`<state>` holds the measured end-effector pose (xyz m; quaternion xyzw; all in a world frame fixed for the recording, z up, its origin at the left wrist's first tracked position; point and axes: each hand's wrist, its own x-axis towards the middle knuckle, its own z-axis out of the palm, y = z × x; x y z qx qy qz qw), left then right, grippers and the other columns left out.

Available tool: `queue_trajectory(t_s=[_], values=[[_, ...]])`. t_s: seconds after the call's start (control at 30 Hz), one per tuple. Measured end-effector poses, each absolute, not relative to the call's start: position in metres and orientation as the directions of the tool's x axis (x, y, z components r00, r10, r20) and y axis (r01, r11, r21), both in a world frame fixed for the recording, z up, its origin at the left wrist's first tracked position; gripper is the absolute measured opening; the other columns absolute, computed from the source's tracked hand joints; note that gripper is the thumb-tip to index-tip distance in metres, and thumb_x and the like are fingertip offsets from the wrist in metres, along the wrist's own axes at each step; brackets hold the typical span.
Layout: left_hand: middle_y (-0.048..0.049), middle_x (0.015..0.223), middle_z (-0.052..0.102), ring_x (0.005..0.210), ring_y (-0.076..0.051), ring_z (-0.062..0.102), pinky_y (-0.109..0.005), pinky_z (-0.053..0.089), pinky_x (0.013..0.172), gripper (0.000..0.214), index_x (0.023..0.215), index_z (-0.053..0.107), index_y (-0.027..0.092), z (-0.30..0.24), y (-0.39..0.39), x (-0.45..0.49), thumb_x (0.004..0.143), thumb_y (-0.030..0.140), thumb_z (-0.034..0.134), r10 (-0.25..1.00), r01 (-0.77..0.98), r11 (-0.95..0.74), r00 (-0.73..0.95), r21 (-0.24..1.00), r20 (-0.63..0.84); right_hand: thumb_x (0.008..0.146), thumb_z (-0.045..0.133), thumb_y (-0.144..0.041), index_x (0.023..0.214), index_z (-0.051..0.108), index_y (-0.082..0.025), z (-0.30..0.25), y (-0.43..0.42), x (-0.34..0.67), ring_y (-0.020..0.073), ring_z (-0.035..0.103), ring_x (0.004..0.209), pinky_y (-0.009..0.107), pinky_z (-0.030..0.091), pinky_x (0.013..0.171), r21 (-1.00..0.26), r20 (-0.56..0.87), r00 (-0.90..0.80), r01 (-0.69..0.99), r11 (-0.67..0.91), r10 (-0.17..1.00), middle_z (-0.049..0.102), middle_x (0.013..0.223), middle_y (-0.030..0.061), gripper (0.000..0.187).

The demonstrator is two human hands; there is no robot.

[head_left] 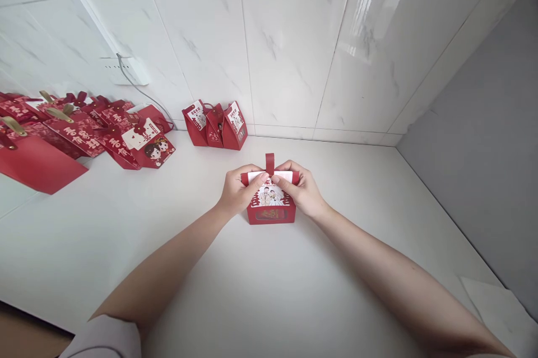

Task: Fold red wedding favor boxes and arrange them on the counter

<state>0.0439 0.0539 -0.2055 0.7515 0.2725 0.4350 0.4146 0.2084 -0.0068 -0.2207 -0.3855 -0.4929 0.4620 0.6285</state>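
**Both hands meet at the top of a red favour box**

Forearms reach in from the near edge, and between them, at the middle of the white table (269, 291), stands a small red favour box (271, 213) with a cartoon couple printed on its front and a little window low down. It sits upright, its long axis running left to right, square to the person. The left hand (239, 193) wraps the box's left upper corner and the right hand (303, 193) the right one; each grip is closed on the white-lined top flap (282, 176), thumbs and forefingers nearly touching at the centre just below the upright red ribbon tab (269, 163). Neither hand is nearer: the tab lies midway between them, directly above the fingertips.

Farther back, against the tiled wall (290, 55), three similar red boxes (215, 124) stand in a tight group. Well off to the left lies a heap of red gift bags and boxes (84, 131), some with gold handles, below a wall socket (128, 71) with a cable.
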Motion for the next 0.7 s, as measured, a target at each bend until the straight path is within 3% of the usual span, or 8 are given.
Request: queue_trajectory(t_s=[0.37,0.57,0.7], values=[[-0.0012,0.069,0.065,0.062,-0.014,0.059,-0.023,0.045,0.055,0.021,0.078,0.068,0.017,-0.2,0.055,0.042,0.081,0.038,0.07,0.766,0.106,-0.547,0.465,0.831,0.445,0.073,0.079,-0.045,0.084,0.062,-0.021,-0.22,-0.007,0.208,0.0131,0.055,0.061,0.025,0.046,0.056,-0.937,0.334,0.157,-0.049,0.345,0.93,0.061,0.071,-0.0021,0.031],[-0.0024,0.069,0.066,0.062,-0.015,0.061,-0.024,0.046,0.054,0.021,0.078,0.07,0.016,-0.2,0.058,0.041,0.079,0.037,0.072,0.758,0.092,-0.535,0.49,0.84,0.429,0.074,0.077,-0.05,0.083,0.068,-0.02,-0.217,-0.008,0.211,0.0156,0.059,0.063,0.027,0.049,0.057,-0.947,0.307,0.155,-0.052,0.318,0.939,0.066,0.073,0.0005,0.032],[-0.0039,0.093,0.07,0.079,-0.019,0.066,-0.027,0.053,0.068,0.035,0.106,0.061,0.02,-0.231,0.066,0.045,0.081,0.041,0.071,0.825,-0.023,-0.399,0.428,0.917,0.37,0.081,0.07,-0.051,0.092,0.069,-0.021,-0.231,0.002,0.221,0.0179,0.063,0.075,0.03,0.053,0.068,-0.944,0.313,0.132,-0.064,0.323,0.941,0.068,0.084,0.0014,0.032]])
